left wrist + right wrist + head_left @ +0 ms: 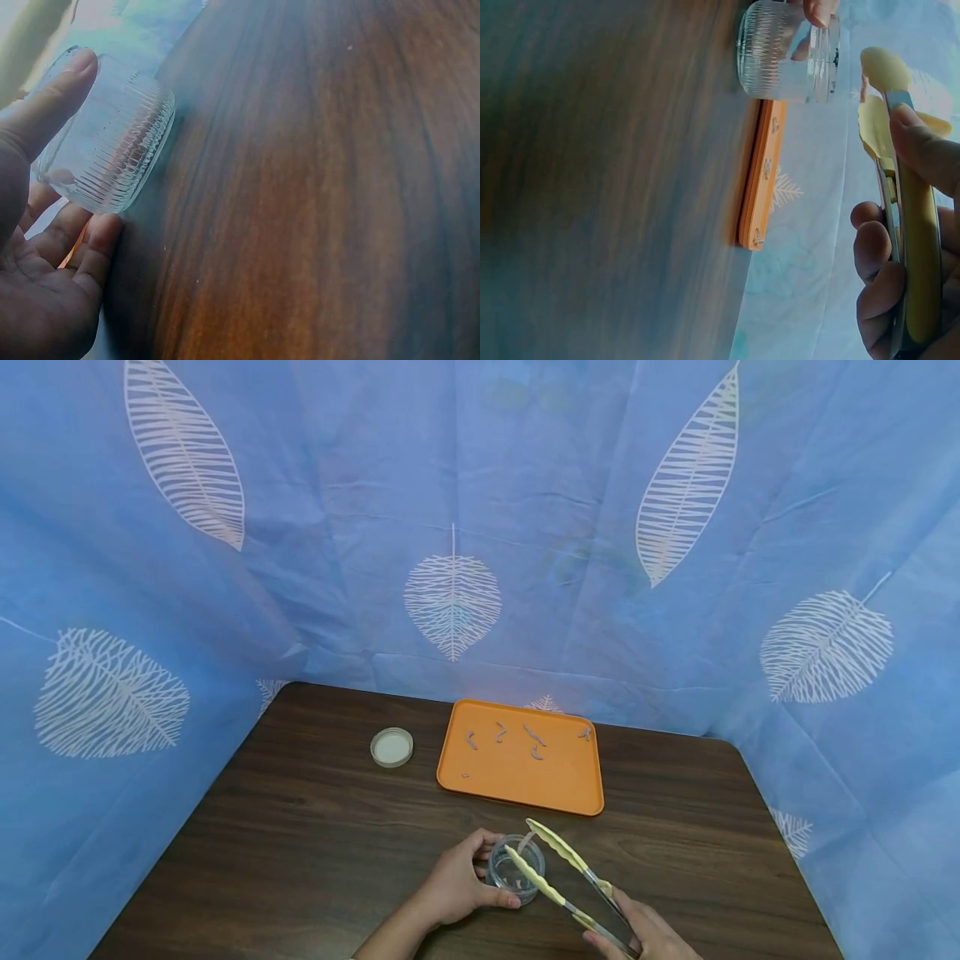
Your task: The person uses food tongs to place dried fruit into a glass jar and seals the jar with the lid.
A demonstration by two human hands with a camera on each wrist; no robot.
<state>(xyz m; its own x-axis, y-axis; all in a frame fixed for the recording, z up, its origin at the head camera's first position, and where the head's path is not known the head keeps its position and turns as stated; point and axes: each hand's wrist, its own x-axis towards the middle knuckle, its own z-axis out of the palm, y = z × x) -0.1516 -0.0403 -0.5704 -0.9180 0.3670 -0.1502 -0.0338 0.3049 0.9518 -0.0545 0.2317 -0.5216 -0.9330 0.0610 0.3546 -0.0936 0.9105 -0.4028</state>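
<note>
My left hand [453,883] grips a small clear glass jar [112,150] with ribbed walls, thumb on the near side and fingers behind it. The jar stands open on the table, with small pieces showing at its bottom. In my right hand [651,933] is a pair of metal tongs [561,847] with pale yellow scalloped heads and grips. Their heads reach over the jar's mouth in the head view. A thin greyish-pink strip [527,841] hangs between the tips, its lower end overlapping the jar opening.
Behind the jar, an orange tray [517,789] carries several thin grey twisted strips [535,735] and a tiny scrap [465,775]. A round pale lid [392,747] lies left of the tray. Blue leaf-patterned cloth [525,635] surrounds the dark wooden table [315,852].
</note>
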